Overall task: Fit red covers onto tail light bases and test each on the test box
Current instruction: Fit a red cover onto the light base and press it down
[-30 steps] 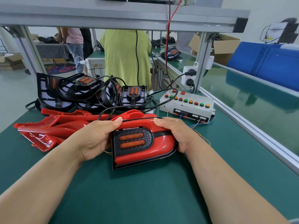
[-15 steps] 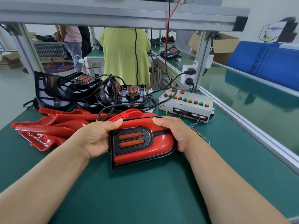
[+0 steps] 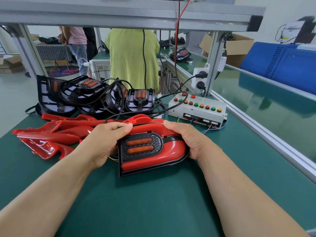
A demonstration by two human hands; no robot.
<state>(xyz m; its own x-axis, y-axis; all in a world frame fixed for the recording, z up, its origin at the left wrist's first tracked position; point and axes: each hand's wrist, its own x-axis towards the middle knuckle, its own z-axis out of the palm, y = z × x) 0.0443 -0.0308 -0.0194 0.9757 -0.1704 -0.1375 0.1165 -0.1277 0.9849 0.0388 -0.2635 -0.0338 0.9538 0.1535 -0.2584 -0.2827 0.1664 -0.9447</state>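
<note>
A tail light with a red cover on its black base lies on the green bench in front of me. My left hand grips its left end, fingers curled over the top edge. My right hand grips its right end the same way. Loose red covers are piled to the left. Bare black bases with cables are heaped behind them. The white test box with coloured buttons stands at the back right.
An aluminium frame beam crosses overhead, with a post and power sockets behind the test box. A conveyor rail runs along the right. A person in a green shirt stands beyond the bench.
Both hands stay on the tail light; the left hand's fingers have curled further over the top edge. The light has barely shifted.
</note>
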